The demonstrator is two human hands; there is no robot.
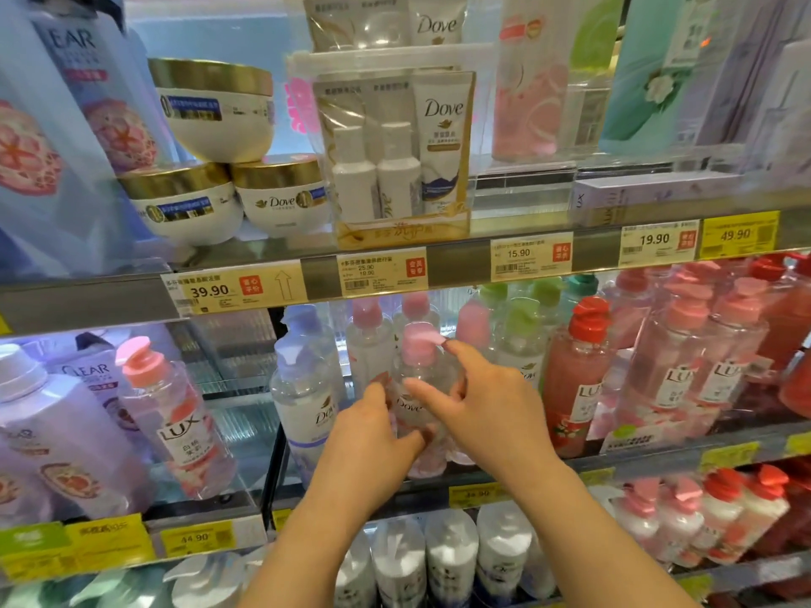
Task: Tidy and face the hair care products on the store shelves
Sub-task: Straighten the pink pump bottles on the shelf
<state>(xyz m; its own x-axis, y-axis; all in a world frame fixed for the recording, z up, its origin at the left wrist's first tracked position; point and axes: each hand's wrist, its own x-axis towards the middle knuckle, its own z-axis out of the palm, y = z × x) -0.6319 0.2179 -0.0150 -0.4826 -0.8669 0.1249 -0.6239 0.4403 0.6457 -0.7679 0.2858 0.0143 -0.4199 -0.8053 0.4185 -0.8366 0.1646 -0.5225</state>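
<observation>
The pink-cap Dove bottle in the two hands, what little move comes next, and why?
Probably a small twist so the label faces straight out. Both hands, left hand and right hand, hold the pink-cap Dove bottle at the shelf front, and its Dove label sits partly behind the fingers, angled left.

I see the upper shelf [456, 256] carrying gold-lidded Dove jars [281, 197] at its left and a Dove travel pack [397, 168] mid-edge, while the middle shelf [636, 460] holds a clear pink-capped Dove bottle [417, 388] at its front edge and red Lux bottles [579, 379] toward its right.
</observation>
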